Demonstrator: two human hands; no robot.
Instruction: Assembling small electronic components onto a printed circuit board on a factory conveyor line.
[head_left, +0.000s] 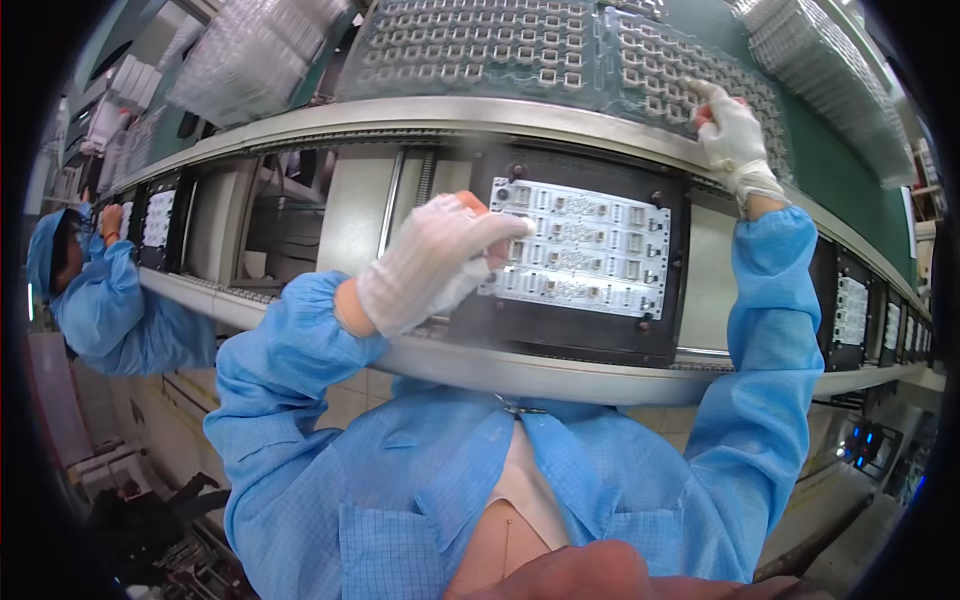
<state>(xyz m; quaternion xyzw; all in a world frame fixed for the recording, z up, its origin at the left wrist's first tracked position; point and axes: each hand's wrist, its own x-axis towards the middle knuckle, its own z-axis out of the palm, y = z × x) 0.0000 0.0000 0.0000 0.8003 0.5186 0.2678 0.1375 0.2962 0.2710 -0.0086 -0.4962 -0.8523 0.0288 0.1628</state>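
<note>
My left hand (425, 262), in a white glove with some bare fingertips, reaches over the left edge of a white circuit board panel (580, 250). Its index finger is stretched out and its tip touches the panel near the upper left; the other fingers are partly bent. The panel, with several rows of small parts, lies on a black carrier plate (510, 332). My right hand (732, 140), gloved likewise, is over a clear tray (650, 60) of small square parts. Its index finger points out over the parts, apart from the bent fingers. I see nothing held in either hand.
Metal rails (480, 368) of a conveyor line run left to right, with more loaded carriers (850, 310) at the right. Another parts tray (470, 45) lies beyond the far rail. Stacked clear trays (255, 60) stand behind. A co-worker (110, 290) in blue sits at the left.
</note>
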